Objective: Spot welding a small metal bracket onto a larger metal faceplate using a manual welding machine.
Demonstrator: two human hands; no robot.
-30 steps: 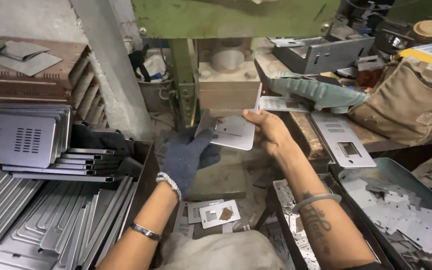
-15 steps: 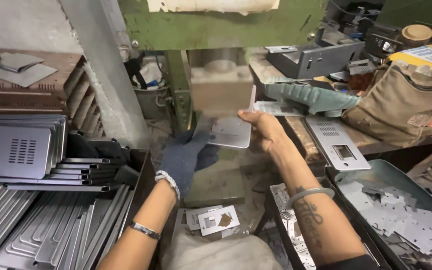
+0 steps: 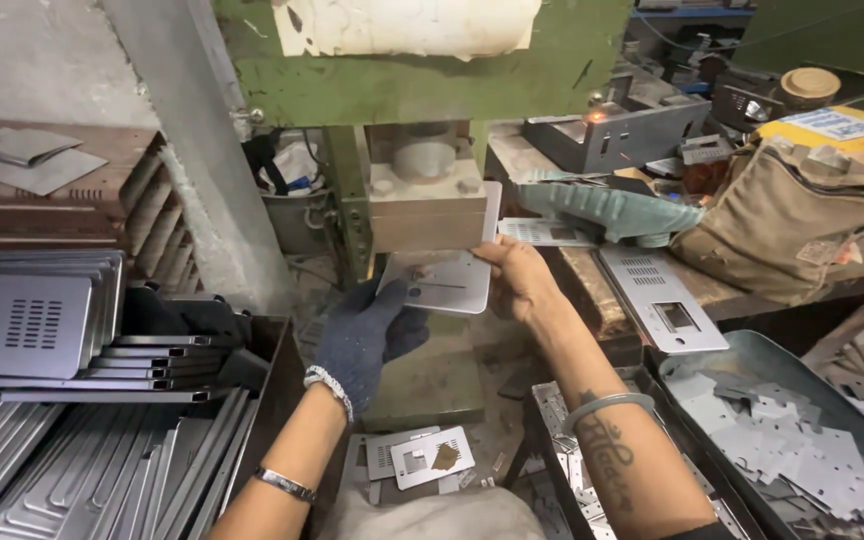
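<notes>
- Far centre, I see a green press frame (image 3: 422, 85) with chipped paint and a torn pale sheet stuck across its top.
- Far left: a grey, stained concrete wall (image 3: 22, 60) and a slanted grey column (image 3: 202, 170).
- Left: a rust-brown metal shelf unit (image 3: 102, 205), and below it stacked grey vented metal panels (image 3: 37, 325).
- Near left: ribbed grey sheets (image 3: 82, 480) lying flat.
- Right: a worn wooden workbench (image 3: 592, 275), cluttered, bearing a tan canvas bag (image 3: 792, 225) and a grey metal box (image 3: 622, 135).
- Near right: a grey tray (image 3: 722, 355) of cut metal offcuts.
- Near centre: dusty floor (image 3: 482, 400) strewn with scraps.
- Light is dim and even.
</notes>
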